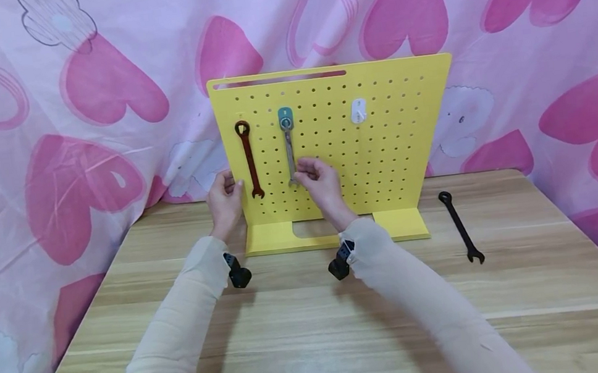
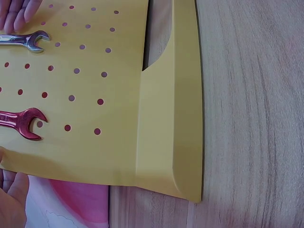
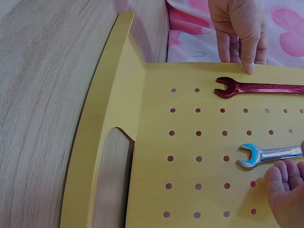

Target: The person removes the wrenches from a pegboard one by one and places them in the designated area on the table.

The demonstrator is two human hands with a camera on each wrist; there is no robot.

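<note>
The left hand [image 1: 224, 202] grips the left edge of a yellow pegboard [image 1: 331, 176], thumb on the front and fingers behind, as the right wrist view shows. Close to that hand hangs a red combination wrench [image 1: 249, 158], ring end up. A silver combination wrench [image 1: 289, 150] hangs by its ring from a teal hook [image 1: 285, 113], open end down. Beside its lower shaft is the right hand [image 1: 322, 183], fingers loosely bent; the fingertips are at or just off the wrench, and contact is hard to tell.
A white hook [image 1: 359, 110] is fixed to the board's right half. On the wooden table [image 1: 294, 330], right of the board's base, lies a black combination wrench [image 1: 461, 227]. Behind the table hangs a pink heart-patterned cloth [image 1: 159, 48].
</note>
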